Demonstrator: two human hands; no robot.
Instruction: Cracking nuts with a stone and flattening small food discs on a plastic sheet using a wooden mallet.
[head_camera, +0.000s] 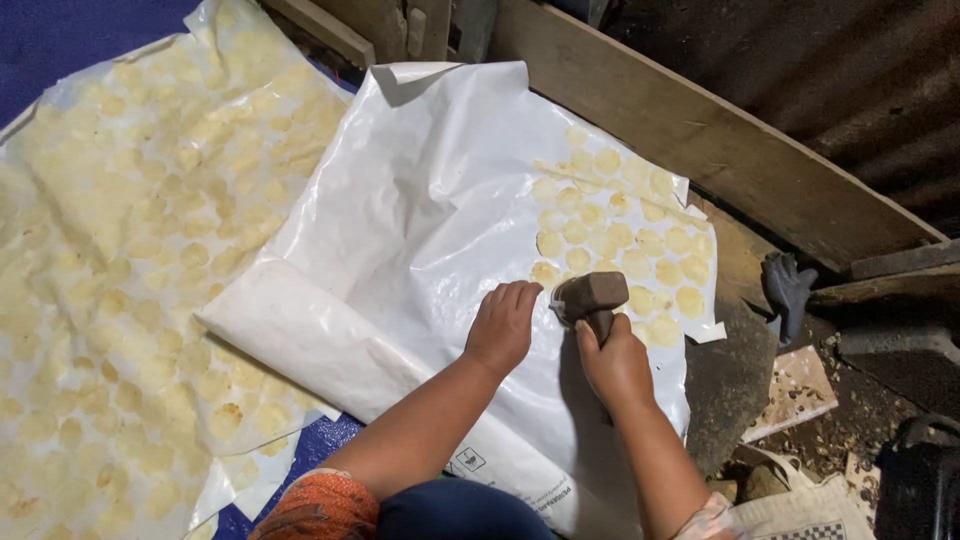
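light: bright overhead on white plastic sheet (430, 200) | glare: mild sheen there | right of sheet: dim, murky shadow | focus: sharp centre, slight softness at edges

left hand (503, 322): palm down, fingers together pointing to 12 o'clock | right hand (613, 362): closed in a fist, knuckles up | forearms: bare, reaching from 6 o'clock, converging
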